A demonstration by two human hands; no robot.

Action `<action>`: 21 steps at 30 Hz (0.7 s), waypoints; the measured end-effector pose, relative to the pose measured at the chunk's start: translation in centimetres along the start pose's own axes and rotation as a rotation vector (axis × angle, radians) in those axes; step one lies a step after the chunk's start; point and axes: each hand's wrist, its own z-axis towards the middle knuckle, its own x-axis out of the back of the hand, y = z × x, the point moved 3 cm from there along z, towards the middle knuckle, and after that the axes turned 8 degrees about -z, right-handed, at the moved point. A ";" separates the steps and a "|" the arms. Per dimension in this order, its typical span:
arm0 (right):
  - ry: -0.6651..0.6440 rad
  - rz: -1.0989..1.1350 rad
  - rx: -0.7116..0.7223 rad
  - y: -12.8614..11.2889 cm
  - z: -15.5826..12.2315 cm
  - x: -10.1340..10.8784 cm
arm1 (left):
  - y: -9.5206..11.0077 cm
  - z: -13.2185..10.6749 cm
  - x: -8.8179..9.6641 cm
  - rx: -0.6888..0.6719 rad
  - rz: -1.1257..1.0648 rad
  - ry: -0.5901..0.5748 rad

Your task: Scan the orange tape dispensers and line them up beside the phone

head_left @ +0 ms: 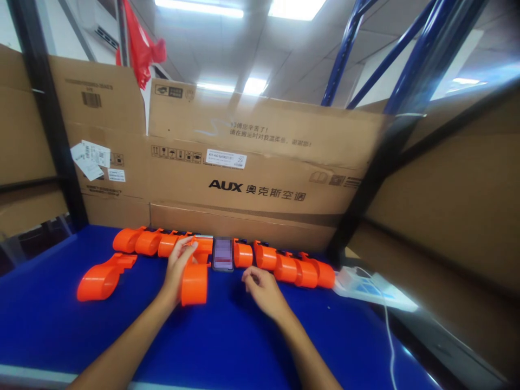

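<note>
My left hand is closed around an orange tape dispenser, its wide rounded band hanging below my fingers, above the blue table. Behind it, another orange dispenser stands in the back row, partly covered by my hand. My right hand is near the table's middle, fingers curled inward with nothing visible in them. It is nearest a dispenser and a phone with its screen lit. At the left, one separate dispenser lies forward of the row.
Several orange dispensers line the back right, and others the back left. A cardboard wall closes off the back of the blue table. At the right are a white power strip, a cable and a dark post.
</note>
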 end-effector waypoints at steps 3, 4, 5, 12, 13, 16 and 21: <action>0.023 -0.259 0.109 -0.9 -0.7 0.7 | 0.1 0.1 0.0 0.054 -0.038 0.005; 0.004 -0.327 0.111 -1.1 -1.0 0.7 | 0.1 0.1 0.0 0.056 -0.051 0.005; -0.017 -0.376 0.104 -1.2 -1.2 0.6 | 0.2 0.1 0.0 0.055 -0.061 0.005; -0.131 -0.500 0.101 -1.4 -1.5 -0.6 | 0.3 0.1 0.0 0.055 -0.078 0.014; -0.127 -0.523 0.113 -1.5 -1.4 -0.6 | 0.3 0.1 0.0 0.055 -0.079 0.012; -0.058 -0.570 0.205 -2.2 -1.3 -1.0 | 0.1 0.2 0.1 0.047 -0.067 0.015; -0.063 -0.623 0.510 -4.9 -1.8 -3.2 | -0.3 0.3 0.0 0.029 -0.055 -0.005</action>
